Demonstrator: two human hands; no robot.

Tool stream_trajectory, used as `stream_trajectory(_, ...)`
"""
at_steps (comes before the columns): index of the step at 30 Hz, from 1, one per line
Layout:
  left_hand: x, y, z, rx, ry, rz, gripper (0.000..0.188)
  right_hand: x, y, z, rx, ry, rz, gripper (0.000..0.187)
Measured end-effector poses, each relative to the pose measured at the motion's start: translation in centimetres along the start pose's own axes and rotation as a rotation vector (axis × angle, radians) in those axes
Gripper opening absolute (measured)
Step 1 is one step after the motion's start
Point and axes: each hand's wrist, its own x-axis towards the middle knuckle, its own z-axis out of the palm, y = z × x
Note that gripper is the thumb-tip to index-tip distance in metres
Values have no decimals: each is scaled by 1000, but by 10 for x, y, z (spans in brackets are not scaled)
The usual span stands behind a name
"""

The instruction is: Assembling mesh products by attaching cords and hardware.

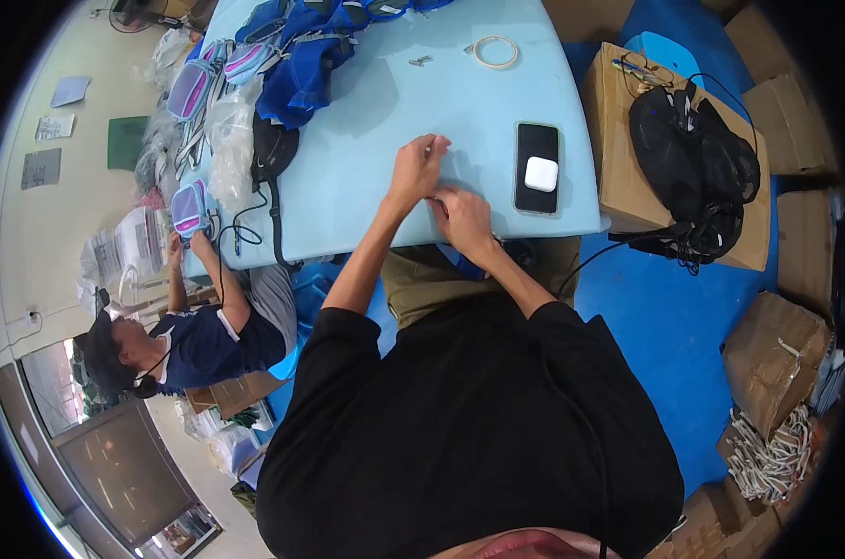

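Note:
Above the near edge of the light-blue table (376, 219), my left hand (417, 170) has its fingers curled together. A small dark, shiny bit shows at its fingertips, too small to name. My right hand (463, 218) is just below and to the right, close to the left wrist, its fingers bent and pressed together. Something tiny seems to sit at its fingertips; I cannot make out what. To the right of my hands lies a black phone (537, 149) with a white rounded case (542, 174) on top. Farther back are small metal pieces (421, 61) and a tape roll (495, 52).
Blue fabric items (301, 79) pile up at the far left, beside clear plastic bags (231, 130) and a black strapped item (273, 158). At left a seated co-worker (208, 340) handles a purple-and-blue pouch (190, 207). A cardboard box (618, 177) at right bears a black mesh bag (688, 154).

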Motion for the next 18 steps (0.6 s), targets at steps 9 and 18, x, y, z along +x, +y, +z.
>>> stream_trajectory(9,-10,11,27,24,171,221,44,-6,12,5,4,50,-33,8)
stream_trajectory(18,-13,19,28,87,135,109,37,-4,12,2,108,34,112,6)
